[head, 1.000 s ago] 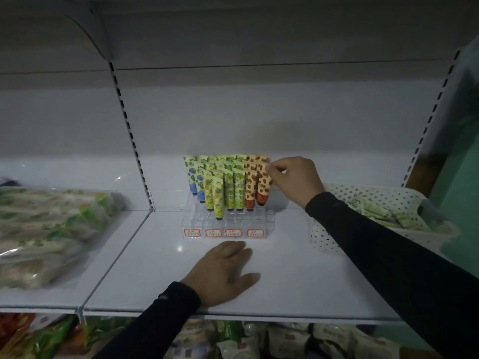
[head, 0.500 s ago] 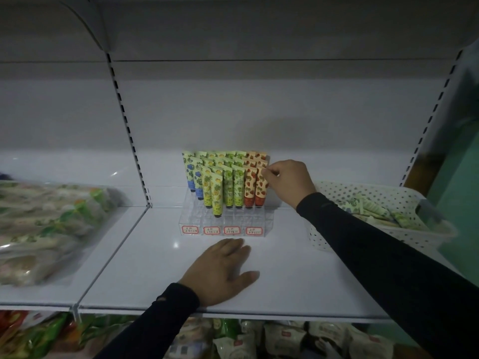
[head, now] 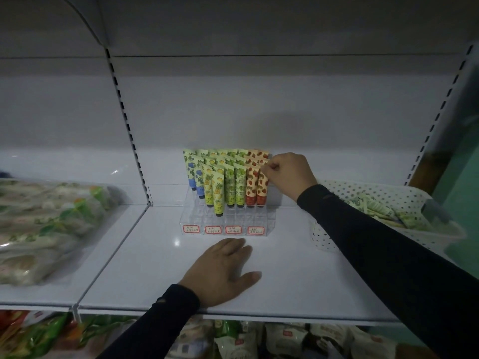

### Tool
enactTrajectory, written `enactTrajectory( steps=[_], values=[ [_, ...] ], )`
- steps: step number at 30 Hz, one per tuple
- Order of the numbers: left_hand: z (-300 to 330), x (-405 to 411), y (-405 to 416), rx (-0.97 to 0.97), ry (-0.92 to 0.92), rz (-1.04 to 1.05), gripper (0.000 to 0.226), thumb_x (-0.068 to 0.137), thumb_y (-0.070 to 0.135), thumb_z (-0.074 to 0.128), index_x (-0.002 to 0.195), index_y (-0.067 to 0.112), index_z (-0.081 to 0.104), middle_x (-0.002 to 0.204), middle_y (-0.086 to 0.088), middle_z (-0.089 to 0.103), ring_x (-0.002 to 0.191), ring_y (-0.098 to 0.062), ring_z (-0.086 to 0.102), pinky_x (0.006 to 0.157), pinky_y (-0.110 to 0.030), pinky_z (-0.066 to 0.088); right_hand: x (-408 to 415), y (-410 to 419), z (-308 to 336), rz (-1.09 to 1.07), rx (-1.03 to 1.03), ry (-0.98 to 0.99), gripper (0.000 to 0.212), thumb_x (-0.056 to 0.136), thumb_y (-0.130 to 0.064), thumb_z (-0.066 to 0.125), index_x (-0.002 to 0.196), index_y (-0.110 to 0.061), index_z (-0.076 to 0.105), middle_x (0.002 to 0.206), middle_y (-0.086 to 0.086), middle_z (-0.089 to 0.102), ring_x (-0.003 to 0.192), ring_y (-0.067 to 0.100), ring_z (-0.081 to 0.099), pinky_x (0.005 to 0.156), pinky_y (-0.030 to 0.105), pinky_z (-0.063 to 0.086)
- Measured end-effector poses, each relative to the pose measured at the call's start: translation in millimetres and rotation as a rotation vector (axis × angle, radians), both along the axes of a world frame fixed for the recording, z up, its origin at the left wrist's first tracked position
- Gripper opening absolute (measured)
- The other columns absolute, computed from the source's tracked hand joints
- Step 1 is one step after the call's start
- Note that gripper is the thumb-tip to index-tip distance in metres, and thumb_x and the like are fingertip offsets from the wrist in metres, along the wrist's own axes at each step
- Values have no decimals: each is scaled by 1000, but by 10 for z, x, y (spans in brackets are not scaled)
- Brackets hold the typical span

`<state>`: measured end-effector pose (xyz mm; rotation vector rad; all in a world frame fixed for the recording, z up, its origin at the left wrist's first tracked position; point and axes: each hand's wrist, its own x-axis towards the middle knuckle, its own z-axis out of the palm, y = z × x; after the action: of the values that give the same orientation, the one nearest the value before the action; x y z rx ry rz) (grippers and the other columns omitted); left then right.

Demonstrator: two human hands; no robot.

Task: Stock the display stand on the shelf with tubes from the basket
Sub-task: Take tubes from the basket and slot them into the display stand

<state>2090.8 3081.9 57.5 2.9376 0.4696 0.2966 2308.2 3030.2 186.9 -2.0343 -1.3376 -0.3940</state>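
Note:
A clear tiered display stand (head: 193, 220) sits at the back middle of the white shelf (head: 298, 281). It holds upright tubes in columns: blue, yellow, green and red strawberry ones. My right hand (head: 289, 174) is at the stand's right side, fingers pinched on the top of the front right red strawberry tube (head: 262, 189), which stands in its slot. My left hand (head: 223, 270) lies flat on the shelf in front of the stand, fingers apart, holding nothing. To the right stands a white perforated basket (head: 322, 237) with several green tubes (head: 375, 207) lying in it.
Clear bags of packaged goods (head: 44, 226) fill the neighbouring shelf on the left. More packets (head: 233, 340) sit on the shelf below. A slotted upright (head: 129, 133) divides the two shelf bays. Four red-edged price labels (head: 224, 229) line the stand's front.
My right hand has slid slightly down and left along the red tube column, staying pinched on the front right tube. My left hand has stayed flat on the shelf.

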Motion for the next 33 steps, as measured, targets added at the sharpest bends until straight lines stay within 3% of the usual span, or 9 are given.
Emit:
enactTrajectory(
  steps=[5, 8, 13, 16, 21, 23, 25, 29, 33],
  values=[
    [-10, -3, -7, 5, -9, -3, 74, 93, 72, 33, 151, 25, 36, 162, 3, 26, 147, -12, 20, 118, -23, 13, 11, 0, 9, 6, 0, 4, 33, 93, -25, 61, 82, 3, 72, 82, 14, 71, 79, 19, 63, 63, 17, 33],
    [-14, -1, -4, 1, -9, -1, 74, 93, 72, 34, 151, 25, 37, 161, 3, 27, 147, -12, 21, 118, -24, 15, -2, -9, 27, 4, -18, 4, 34, 94, -24, 60, 83, 5, 72, 81, 14, 71, 92, 14, 64, 62, 8, 29],
    [-31, -6, 2, -6, -13, -1, 76, 92, 73, 32, 150, 25, 37, 161, 4, 28, 147, -11, 22, 120, -26, 18, -46, 0, 64, -11, -58, 26, 32, 93, -23, 60, 74, 1, 70, 63, -1, 55, 56, 1, 44, 63, 16, 28],
    [-13, -3, -9, 2, -18, -7, 74, 93, 71, 33, 149, 24, 39, 160, 3, 29, 146, -12, 23, 119, -25, 18, -69, 5, 53, -2, -58, 26, 31, 92, -21, 60, 73, 1, 69, 67, 1, 56, 69, 18, 56, 73, 29, 45],
    [-5, -5, -11, -14, -18, -2, 73, 93, 71, 34, 148, 25, 40, 160, 3, 30, 145, -12, 24, 119, -25, 18, -64, 16, 48, -5, -86, 60, 31, 92, -24, 59, 74, -1, 71, 69, 3, 60, 87, 22, 65, 73, 26, 45],
    [-2, -5, -8, -17, -8, 5, 74, 92, 72, 34, 149, 25, 38, 160, 4, 29, 146, -12, 23, 119, -25, 17, -72, 6, 50, -17, -94, 54, 34, 93, -25, 59, 74, 0, 70, 68, 3, 62, 75, 8, 62, 69, 23, 40],
    [0, 0, -7, -15, -1, 10, 75, 92, 73, 33, 150, 26, 38, 161, 4, 28, 146, -11, 22, 120, -26, 17, -87, -24, 57, -37, -98, 45, 42, 95, -28, 56, 68, 2, 65, 55, -5, 51, 53, -4, 46, 54, 18, 30],
    [-5, 0, 0, -48, -8, 22, 78, 89, 77, 32, 149, 28, 40, 160, 6, 29, 146, -10, 23, 120, -28, 20, -61, -107, 110, -67, -33, 59, 49, 98, -29, 48, 57, -3, 47, 47, -3, 34, 46, 14, 36, 53, 30, 30],
    [29, -5, -11, -110, -33, 42, 72, 89, 74, 40, 146, 30, 45, 157, 10, 35, 143, -6, 28, 117, -23, 22, 44, -289, 126, -58, 17, 72, 48, 97, -33, 47, 67, 2, 60, 66, 15, 63, 67, 30, 57, 68, 34, 48]
  ],
)
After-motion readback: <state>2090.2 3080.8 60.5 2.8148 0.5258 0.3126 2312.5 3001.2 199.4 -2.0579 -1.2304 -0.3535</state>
